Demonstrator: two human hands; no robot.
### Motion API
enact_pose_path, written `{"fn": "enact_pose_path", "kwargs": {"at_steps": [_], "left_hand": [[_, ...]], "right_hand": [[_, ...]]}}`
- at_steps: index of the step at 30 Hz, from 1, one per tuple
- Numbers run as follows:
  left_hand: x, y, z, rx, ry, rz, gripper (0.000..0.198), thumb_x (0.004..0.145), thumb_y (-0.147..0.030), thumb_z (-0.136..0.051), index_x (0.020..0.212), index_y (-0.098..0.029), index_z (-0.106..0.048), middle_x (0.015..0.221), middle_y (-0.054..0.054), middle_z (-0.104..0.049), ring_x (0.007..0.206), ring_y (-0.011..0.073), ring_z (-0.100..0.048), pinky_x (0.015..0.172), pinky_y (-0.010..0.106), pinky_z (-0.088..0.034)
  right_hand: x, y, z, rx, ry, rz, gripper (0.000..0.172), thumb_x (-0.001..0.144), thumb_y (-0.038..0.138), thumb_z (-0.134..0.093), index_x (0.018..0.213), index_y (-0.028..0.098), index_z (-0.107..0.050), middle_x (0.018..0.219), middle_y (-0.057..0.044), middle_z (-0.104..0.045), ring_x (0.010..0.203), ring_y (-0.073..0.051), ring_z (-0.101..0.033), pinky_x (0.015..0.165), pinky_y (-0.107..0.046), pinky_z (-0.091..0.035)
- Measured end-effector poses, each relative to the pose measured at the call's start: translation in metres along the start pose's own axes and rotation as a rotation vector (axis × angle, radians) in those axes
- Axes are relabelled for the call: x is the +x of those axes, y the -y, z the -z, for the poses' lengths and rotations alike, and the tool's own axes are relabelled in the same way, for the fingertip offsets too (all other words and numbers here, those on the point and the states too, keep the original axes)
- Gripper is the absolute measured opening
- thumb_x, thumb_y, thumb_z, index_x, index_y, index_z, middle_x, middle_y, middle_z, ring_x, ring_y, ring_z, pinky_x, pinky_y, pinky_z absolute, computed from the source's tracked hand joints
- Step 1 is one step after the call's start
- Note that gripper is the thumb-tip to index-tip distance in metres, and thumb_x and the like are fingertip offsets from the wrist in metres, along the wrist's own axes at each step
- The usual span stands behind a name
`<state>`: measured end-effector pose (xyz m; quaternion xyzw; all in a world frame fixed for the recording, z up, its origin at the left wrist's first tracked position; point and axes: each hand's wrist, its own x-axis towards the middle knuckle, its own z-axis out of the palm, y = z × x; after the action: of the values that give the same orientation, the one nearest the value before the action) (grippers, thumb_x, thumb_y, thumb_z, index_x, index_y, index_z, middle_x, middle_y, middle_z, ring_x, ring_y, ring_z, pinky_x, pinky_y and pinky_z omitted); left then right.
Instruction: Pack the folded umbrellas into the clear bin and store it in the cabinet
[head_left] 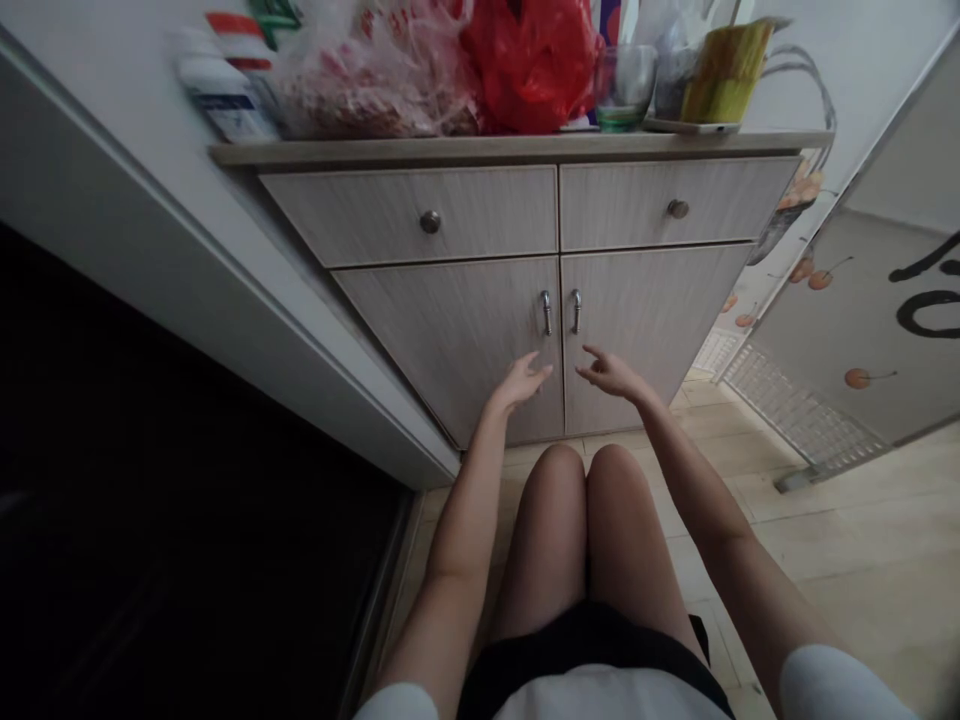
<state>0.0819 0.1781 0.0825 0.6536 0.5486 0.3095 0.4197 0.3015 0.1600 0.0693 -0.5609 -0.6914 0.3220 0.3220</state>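
Ahead of me stands a light wood-grain cabinet with two drawers over two closed doors. My left hand is open, fingers apart, in front of the left door, just below its metal handle. Likewise open, my right hand hovers by the right door, below the other handle. Neither hand holds anything or grips a handle. Round knobs sit on the left drawer and the right drawer, both closed.
On the cabinet top are a white bottle, clear plastic bags, a red bag, a glass and a yellow pot. A cherry-patterned panel stands right, a dark doorway left.
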Motion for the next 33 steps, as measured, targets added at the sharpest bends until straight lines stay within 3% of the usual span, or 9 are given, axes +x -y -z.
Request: {"fn": "enact_pose_path", "kwargs": {"at_steps": [3,5,7,10,15,18,22,26,33], "left_hand": [[-0.035,0.001,0.011,-0.491,0.39,-0.072,0.082,0.082,-0.044,-0.077,0.15,-0.013,-0.046,0.052,-0.007,-0.047,0.048,0.0101,-0.042,0.055,0.025,-0.031],[-0.05,-0.005,0.014,-0.795,0.48,-0.187,0.081,0.081,-0.04,-0.078,0.152,-0.022,-0.043,0.049,-0.011,-0.039,0.043,0.0077,-0.031,0.052,0.024,-0.026],[-0.058,-0.014,0.012,-1.02,0.419,-0.277,0.073,0.086,-0.035,-0.073,0.152,-0.032,-0.042,0.046,-0.013,-0.031,0.04,0.0076,-0.022,0.05,0.025,-0.022],[-0.056,-0.025,0.002,-1.208,0.22,-0.308,0.051,0.098,-0.033,-0.056,0.148,-0.039,-0.045,0.045,-0.013,-0.018,0.038,0.0087,-0.011,0.049,0.026,-0.021],[-0.036,-0.022,-0.025,-1.34,0.088,-0.28,0.039,0.103,-0.032,-0.044,0.141,-0.034,-0.053,0.048,-0.013,-0.01,0.039,0.0079,-0.008,0.056,0.026,-0.03],[-0.027,-0.012,-0.039,-1.383,0.11,-0.236,0.042,0.101,-0.026,-0.047,0.142,-0.035,-0.053,0.05,-0.013,-0.013,0.04,0.0082,-0.013,0.06,0.026,-0.034],[-0.021,0.002,-0.049,-1.401,0.097,-0.171,0.048,0.098,-0.022,-0.051,0.144,-0.037,-0.05,0.051,-0.013,-0.014,0.041,0.0082,-0.016,0.063,0.026,-0.037],[-0.018,0.009,-0.051,-1.442,0.117,-0.184,0.049,0.098,-0.019,-0.049,0.144,-0.036,-0.05,0.052,-0.012,-0.016,0.041,0.0078,-0.018,0.063,0.025,-0.038],[-0.017,0.009,-0.052,-1.44,0.119,-0.172,0.046,0.1,-0.017,-0.045,0.141,-0.035,-0.054,0.052,-0.012,-0.017,0.04,0.0077,-0.02,0.065,0.025,-0.042]], "right_hand": [[-0.036,0.013,0.016,0.239,0.339,0.049,0.075,0.089,0.038,-0.066,0.154,0.012,-0.039,0.063,0.005,-0.055,0.056,-0.011,-0.044,0.054,-0.024,-0.034],[-0.051,0.026,0.024,0.492,0.343,0.136,0.081,0.086,0.039,-0.069,0.157,0.02,-0.034,0.064,0.007,-0.05,0.055,-0.01,-0.038,0.052,-0.024,-0.03],[-0.056,0.04,0.028,0.77,0.233,0.227,0.088,0.084,0.037,-0.07,0.159,0.033,-0.024,0.062,0.01,-0.042,0.052,-0.009,-0.031,0.051,-0.024,-0.027],[-0.052,0.051,0.022,1.109,0.113,0.316,0.092,0.083,0.029,-0.067,0.157,0.047,-0.017,0.056,0.012,-0.028,0.047,-0.01,-0.019,0.049,-0.024,-0.023],[-0.036,0.054,-0.006,1.47,-0.019,0.273,0.078,0.082,0.019,-0.059,0.15,0.047,-0.033,0.056,0.011,-0.013,0.047,-0.011,-0.006,0.045,-0.023,-0.015],[-0.029,0.051,-0.023,1.551,-0.093,0.168,0.069,0.084,0.017,-0.056,0.145,0.044,-0.041,0.056,0.011,-0.013,0.047,-0.011,-0.006,0.045,-0.022,-0.013],[-0.024,0.038,-0.036,1.668,-0.01,0.193,0.067,0.083,0.012,-0.052,0.142,0.042,-0.046,0.055,0.011,-0.014,0.045,-0.011,-0.009,0.044,-0.019,-0.014],[-0.023,0.026,-0.041,1.661,0.047,0.216,0.068,0.082,0.011,-0.053,0.142,0.044,-0.046,0.055,0.011,-0.013,0.043,-0.009,-0.01,0.044,-0.018,-0.015],[-0.021,0.025,-0.041,1.591,0.02,0.156,0.069,0.082,0.013,-0.055,0.143,0.044,-0.045,0.055,0.011,-0.012,0.045,-0.01,-0.009,0.045,-0.019,-0.016]]}}
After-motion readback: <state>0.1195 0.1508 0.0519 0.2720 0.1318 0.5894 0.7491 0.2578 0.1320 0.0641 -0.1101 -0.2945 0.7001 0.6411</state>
